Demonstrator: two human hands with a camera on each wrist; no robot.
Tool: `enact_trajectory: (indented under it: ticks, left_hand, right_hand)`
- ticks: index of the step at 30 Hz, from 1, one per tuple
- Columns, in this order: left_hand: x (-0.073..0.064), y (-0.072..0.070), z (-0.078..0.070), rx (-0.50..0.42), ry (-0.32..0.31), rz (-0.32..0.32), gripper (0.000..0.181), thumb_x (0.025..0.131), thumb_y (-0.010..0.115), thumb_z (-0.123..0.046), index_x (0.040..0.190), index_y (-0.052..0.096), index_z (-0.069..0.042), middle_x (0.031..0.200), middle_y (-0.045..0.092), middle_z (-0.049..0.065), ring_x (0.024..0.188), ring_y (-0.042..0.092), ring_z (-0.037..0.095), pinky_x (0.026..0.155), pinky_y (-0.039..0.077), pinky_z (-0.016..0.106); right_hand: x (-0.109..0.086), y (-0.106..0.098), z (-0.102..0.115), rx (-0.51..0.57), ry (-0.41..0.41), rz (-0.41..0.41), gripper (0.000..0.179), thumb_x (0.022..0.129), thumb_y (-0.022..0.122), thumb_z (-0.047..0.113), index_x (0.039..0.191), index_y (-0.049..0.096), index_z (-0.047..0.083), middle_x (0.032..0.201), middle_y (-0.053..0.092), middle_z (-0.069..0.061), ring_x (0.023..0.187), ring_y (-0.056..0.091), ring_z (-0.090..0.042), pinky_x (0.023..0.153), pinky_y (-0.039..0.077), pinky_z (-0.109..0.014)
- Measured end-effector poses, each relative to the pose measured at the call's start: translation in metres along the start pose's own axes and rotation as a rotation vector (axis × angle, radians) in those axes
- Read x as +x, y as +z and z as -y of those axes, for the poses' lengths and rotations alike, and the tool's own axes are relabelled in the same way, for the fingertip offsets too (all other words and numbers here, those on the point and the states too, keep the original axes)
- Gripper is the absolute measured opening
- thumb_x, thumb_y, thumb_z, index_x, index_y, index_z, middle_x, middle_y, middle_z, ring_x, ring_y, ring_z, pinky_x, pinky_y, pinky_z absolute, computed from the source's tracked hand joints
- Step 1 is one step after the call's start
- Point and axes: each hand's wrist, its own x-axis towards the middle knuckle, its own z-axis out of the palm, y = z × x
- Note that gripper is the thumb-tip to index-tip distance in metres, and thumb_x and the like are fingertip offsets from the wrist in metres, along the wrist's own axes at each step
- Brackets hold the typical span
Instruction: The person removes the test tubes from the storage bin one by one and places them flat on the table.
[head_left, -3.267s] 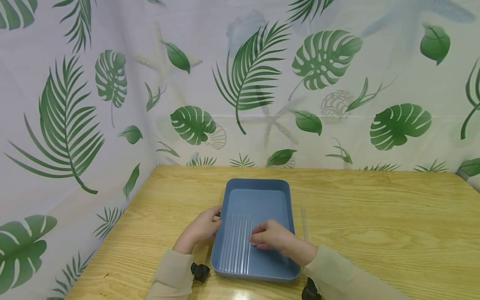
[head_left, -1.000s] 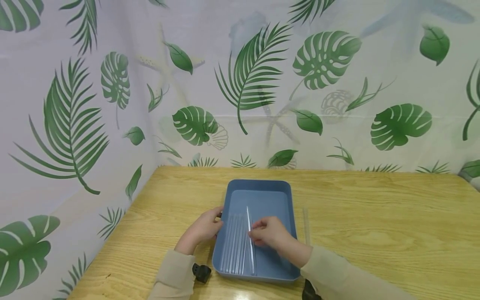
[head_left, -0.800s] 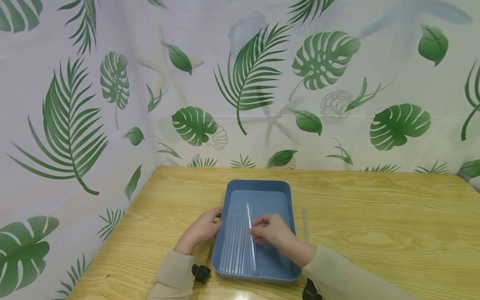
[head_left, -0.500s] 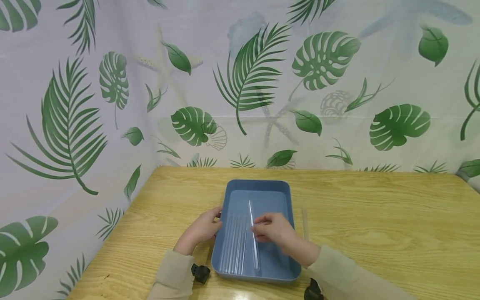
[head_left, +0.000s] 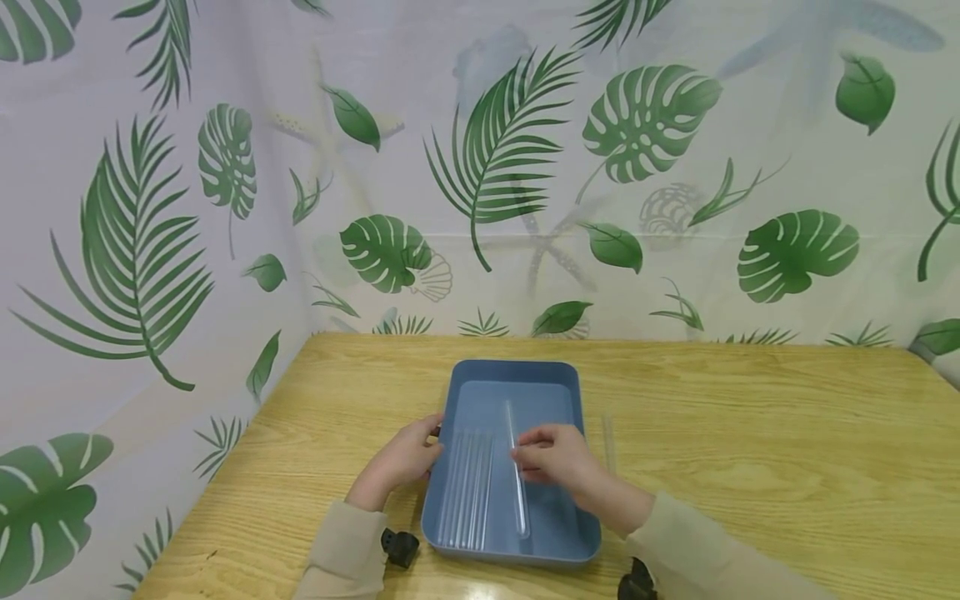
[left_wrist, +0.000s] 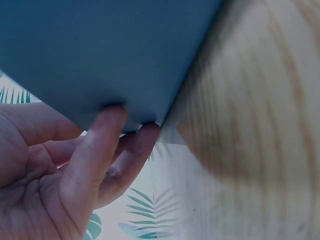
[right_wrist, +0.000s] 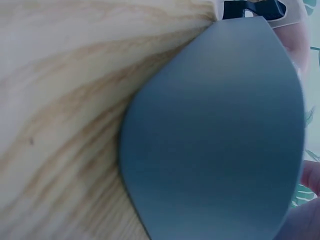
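Observation:
A blue rectangular tray [head_left: 555,404] stands on the wooden table. My left hand [head_left: 405,454] holds it at its left side; in the left wrist view, fingertips [left_wrist: 107,120] touch the outer wall of the tray [left_wrist: 110,55]. Above the tray's middle, my right hand [head_left: 562,462] pinches a clear test tube [head_left: 519,500] between thumb and fingers, its rounded end toward me. Several similar clear tubes [head_left: 465,492] lie side by side in the tray's left half. In the right wrist view the tray wall [right_wrist: 215,130] hides most of the right hand's work.
Another clear tube [head_left: 609,442] lies on the table just right of the tray. The wooden table [head_left: 750,450] extends to the right. A leaf-printed cloth [head_left: 540,167] hangs behind the table and along its left side.
My right hand took hold of the tube at the right end of the row and has drawn it rightward, apart from the others. The left hand stays at the tray.

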Motion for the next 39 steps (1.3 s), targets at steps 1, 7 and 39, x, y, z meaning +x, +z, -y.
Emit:
enact_trajectory:
  ticks: [1,7,39]
  left_hand:
    - [0.0,0.0,0.0,0.0,0.002,0.0,0.046,0.091,0.042,-0.002,0.135,0.03,0.005,0.119,0.046,0.024,0.09,0.056,0.026,0.054,0.047,0.03]
    - [-0.001,0.0,-0.001,-0.01,-0.005,-0.004,0.046,0.091,0.042,-0.001,0.135,0.029,0.005,0.118,0.047,0.024,0.088,0.056,0.025,0.054,0.047,0.031]
    - [0.0,0.002,0.002,-0.015,0.017,-0.002,0.046,0.091,0.04,-0.001,0.135,0.029,0.004,0.118,0.046,0.024,0.089,0.056,0.027,0.052,0.046,0.03]
  right_hand:
    - [0.0,-0.001,0.0,-0.002,-0.001,-0.001,0.019,0.079,0.061,0.001,0.095,0.058,-0.01,0.08,0.062,-0.013,0.064,0.059,-0.016,0.061,0.051,-0.031]
    - [-0.002,-0.011,0.0,-0.012,-0.004,-0.004,0.022,0.08,0.061,0.002,0.097,0.057,-0.01,0.081,0.061,-0.013,0.065,0.059,-0.015,0.062,0.051,-0.032]
    - [-0.016,-0.067,-0.011,-0.036,0.019,0.047,0.033,0.083,0.059,0.008,0.107,0.05,-0.014,0.084,0.059,-0.008,0.071,0.057,-0.012,0.066,0.049,-0.026]
